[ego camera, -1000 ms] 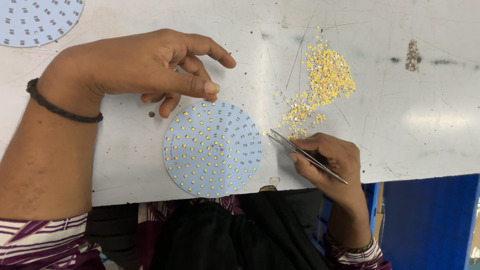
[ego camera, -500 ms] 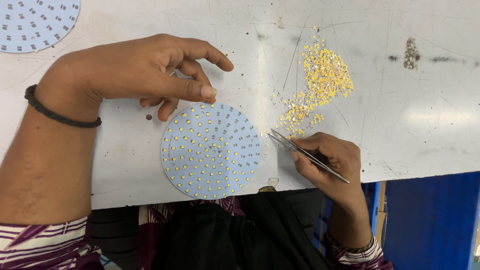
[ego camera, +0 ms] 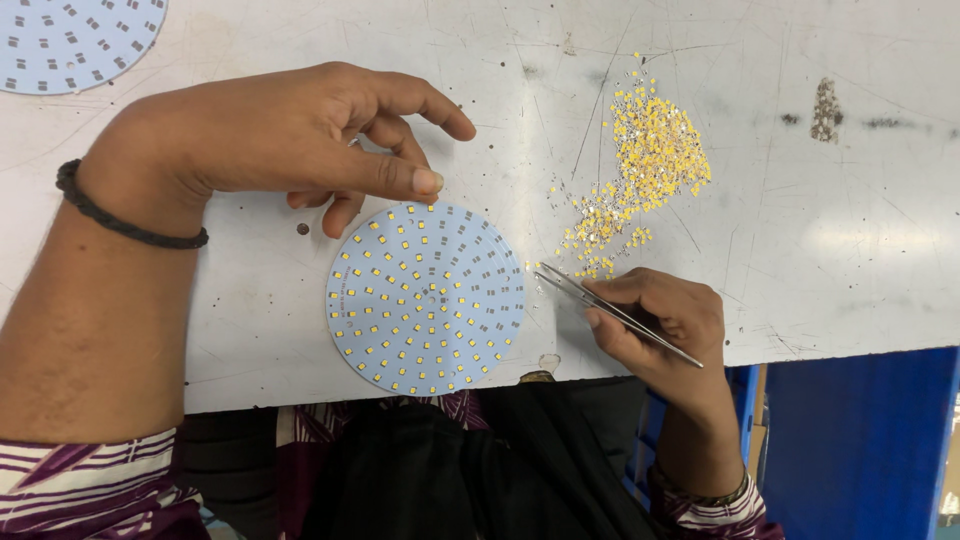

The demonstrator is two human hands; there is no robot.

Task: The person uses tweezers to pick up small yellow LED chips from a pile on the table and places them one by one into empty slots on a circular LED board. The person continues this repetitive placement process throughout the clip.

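Tweezers sit pinched in the right hand, tips apparently empty beside the round board; left hand, half-curled and holding nothing, steadies its rim.

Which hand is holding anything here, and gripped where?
Right hand pinches metal tweezers about mid-shaft, tips pointing left toward the round LED board. Left hand holds nothing; its fingertips rest at the board's upper edge.

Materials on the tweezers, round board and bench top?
Tweezers: bare metal, likely steel; thin, silvery, reflective.
Round board: looks like white-coated circuit board, matte, dotted with small yellow chips.
Bench top: hard white painted or laminated surface, scratched and scuffed; base unclear.
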